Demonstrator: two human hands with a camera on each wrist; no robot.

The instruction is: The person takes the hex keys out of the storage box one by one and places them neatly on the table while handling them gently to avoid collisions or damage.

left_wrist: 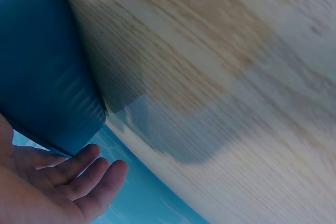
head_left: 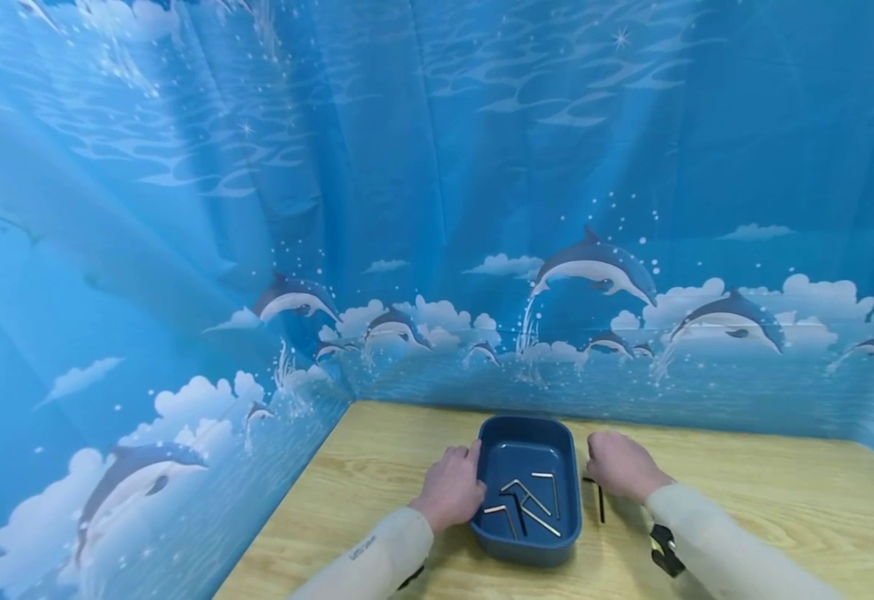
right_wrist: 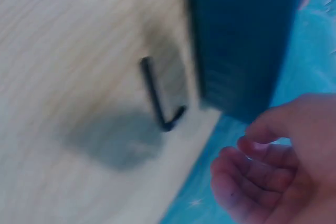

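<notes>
A dark blue plastic bin [head_left: 525, 546] stands on the table and holds several L-shaped hex keys [head_left: 537, 510], mostly brass-coloured, one black. My left hand [head_left: 453, 487] rests against the bin's left rim. In the left wrist view, the fingers [left_wrist: 102, 184] are loosely bent beside the rim, and the thumb is mostly cut off. A black hex key [right_wrist: 155, 95] lies on the wood just right of the bin. Above its short end is my right hand [head_left: 622, 465]. The right wrist view shows that hand's fingers [right_wrist: 231, 174] loosely curled, apart from the key, with nothing in them.
The light wooden table [head_left: 751, 500] extends to both sides of the bin. A blue curtain [head_left: 437, 208] printed with dolphins and clouds hangs behind the table and along its left edge. A black strap device [head_left: 665, 550] sits at the right wrist.
</notes>
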